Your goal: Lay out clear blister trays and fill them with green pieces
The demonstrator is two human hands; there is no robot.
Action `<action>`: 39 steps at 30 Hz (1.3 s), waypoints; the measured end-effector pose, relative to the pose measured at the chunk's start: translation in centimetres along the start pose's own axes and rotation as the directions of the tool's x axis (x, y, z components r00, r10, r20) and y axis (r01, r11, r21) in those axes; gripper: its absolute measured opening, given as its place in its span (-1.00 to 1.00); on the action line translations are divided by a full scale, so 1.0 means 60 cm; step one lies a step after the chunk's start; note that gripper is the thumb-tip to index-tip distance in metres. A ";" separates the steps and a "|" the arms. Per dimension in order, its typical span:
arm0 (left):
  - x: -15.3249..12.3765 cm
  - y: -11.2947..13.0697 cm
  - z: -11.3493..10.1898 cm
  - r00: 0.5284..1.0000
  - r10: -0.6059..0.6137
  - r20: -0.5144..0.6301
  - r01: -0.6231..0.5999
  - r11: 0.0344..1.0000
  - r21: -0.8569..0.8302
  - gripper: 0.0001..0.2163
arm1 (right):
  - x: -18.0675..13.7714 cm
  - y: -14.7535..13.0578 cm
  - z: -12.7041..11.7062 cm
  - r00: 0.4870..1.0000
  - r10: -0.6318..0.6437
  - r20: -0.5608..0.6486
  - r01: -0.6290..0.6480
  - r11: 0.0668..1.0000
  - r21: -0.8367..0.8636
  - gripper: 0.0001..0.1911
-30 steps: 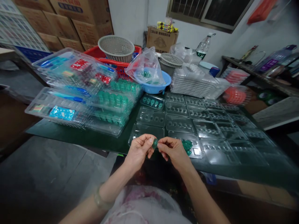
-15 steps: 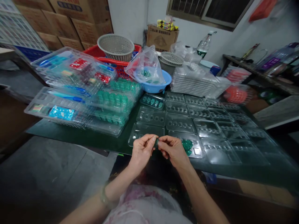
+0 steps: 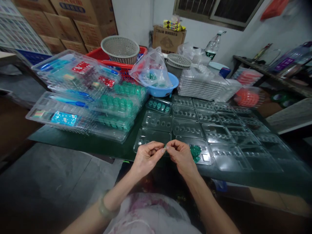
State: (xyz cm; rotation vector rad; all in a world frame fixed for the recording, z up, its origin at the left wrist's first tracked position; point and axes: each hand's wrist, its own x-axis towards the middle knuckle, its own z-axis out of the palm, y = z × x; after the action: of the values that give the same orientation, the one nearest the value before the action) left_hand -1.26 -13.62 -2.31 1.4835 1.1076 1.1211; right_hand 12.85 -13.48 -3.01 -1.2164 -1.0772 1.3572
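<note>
My left hand [image 3: 146, 157] and my right hand [image 3: 180, 155] meet at the near edge of the dark green table [image 3: 80, 143]. Their fingertips pinch one small green piece [image 3: 165, 147] between them, mostly hidden by the fingers. Just beyond lies an empty clear blister tray [image 3: 147, 138]. To the right another clear tray [image 3: 202, 152] holds a small heap of loose green pieces [image 3: 195, 152]. Rows of empty clear trays [image 3: 216, 125] cover the table's right half. One tray at the back [image 3: 159, 105] has green pieces set in its pockets.
Stacks of filled clear trays [image 3: 80, 94] with green, red and blue items stand at the left. Behind are a blue bowl with a plastic bag [image 3: 156, 76], a red crate with a grey basket [image 3: 120, 50], a pile of empty trays [image 3: 202, 84], a water bottle [image 3: 211, 47] and cardboard boxes [image 3: 73, 22].
Both hands stayed together at the table's near edge. The fingers have closed tighter round the green piece, so less of it shows now, and the hands shifted slightly up.
</note>
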 end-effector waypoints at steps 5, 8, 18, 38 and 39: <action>0.000 0.001 -0.010 0.996 0.016 0.093 -0.019 0.999 0.030 -0.82 | -0.006 -0.008 -0.001 1.000 0.018 0.005 -0.018 0.998 -0.057 -0.91; -0.001 0.008 -0.014 0.991 -0.001 0.135 -0.009 0.998 0.069 -0.81 | -0.008 -0.009 -0.002 0.999 0.028 0.043 -0.027 0.999 -0.028 -0.92; 0.005 0.015 -0.010 0.962 -0.152 0.225 0.138 0.987 0.078 -0.82 | 0.001 -0.013 0.000 0.995 -0.076 0.061 0.088 0.967 -0.239 -0.94; 0.009 -0.001 -0.010 0.976 -0.195 0.101 0.220 0.853 -0.473 -0.82 | -0.014 -0.022 -0.017 0.941 -0.261 0.215 0.297 0.942 -0.157 -0.78; 0.008 0.004 -0.011 0.985 -0.168 0.039 0.169 0.894 -0.414 -0.84 | -0.015 -0.023 -0.017 0.939 -0.270 0.214 0.307 0.937 -0.165 -0.78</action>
State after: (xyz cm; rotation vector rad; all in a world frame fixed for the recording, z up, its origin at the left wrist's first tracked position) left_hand -1.78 -13.09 -1.94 1.0337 0.9039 1.1471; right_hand 14.04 -14.23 -1.67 -1.0302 -1.4929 1.1732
